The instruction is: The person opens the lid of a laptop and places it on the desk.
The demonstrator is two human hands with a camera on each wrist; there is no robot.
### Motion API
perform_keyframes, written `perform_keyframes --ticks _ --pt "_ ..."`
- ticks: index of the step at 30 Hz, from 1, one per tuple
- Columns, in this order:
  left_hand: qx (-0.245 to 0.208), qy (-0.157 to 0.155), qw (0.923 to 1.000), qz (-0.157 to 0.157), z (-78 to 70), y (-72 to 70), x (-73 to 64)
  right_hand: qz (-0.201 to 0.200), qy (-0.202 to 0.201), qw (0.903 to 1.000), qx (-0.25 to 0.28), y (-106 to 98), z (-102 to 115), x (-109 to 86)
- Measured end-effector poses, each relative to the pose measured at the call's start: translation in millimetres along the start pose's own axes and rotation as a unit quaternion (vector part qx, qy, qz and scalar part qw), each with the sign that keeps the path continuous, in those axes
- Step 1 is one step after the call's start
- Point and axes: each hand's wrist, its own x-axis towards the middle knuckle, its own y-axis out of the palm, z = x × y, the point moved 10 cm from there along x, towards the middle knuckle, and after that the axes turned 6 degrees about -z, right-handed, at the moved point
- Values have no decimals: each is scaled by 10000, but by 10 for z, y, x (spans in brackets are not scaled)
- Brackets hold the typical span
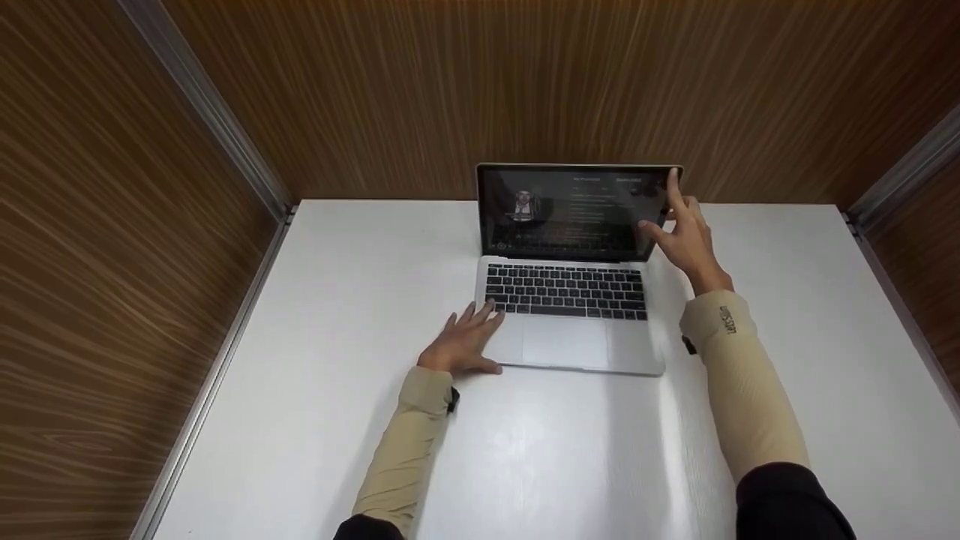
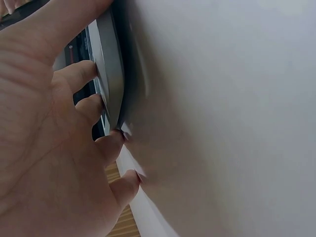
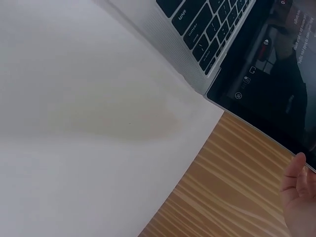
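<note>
A silver laptop sits unfolded on the white table, its lit dark screen raised. My left hand rests at the base's front left corner with fingers spread. In the left wrist view, fingertips of the left hand touch the base's edge, while the outer fingers reach down to the tabletop. At the screen's right edge, my right hand holds the lid, its thumb in front of the display; some fingers are hidden behind the edge. The right wrist view catches the right hand at the lid's rim.
The white table extends on both sides of the laptop. A wood-grain panel rises behind the screen, and more panels with metal rails border the sides.
</note>
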Motion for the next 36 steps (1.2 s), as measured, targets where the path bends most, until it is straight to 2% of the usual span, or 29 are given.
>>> perform_keyframes --ticks 12,20,30,36 --pt "23 16 10000 -86 8 16 25 263 460 9986 13 28 -24 94" --pt "-137 -119 9998 -122 31 46 38 423 488 9979 37 50 -16 166" --pt "-119 0 9999 -53 35 26 -2 652 887 9938 138 77 -28 199" --pt "-128 33 9999 -88 17 17 -6 706 984 9926 72 75 -47 233"
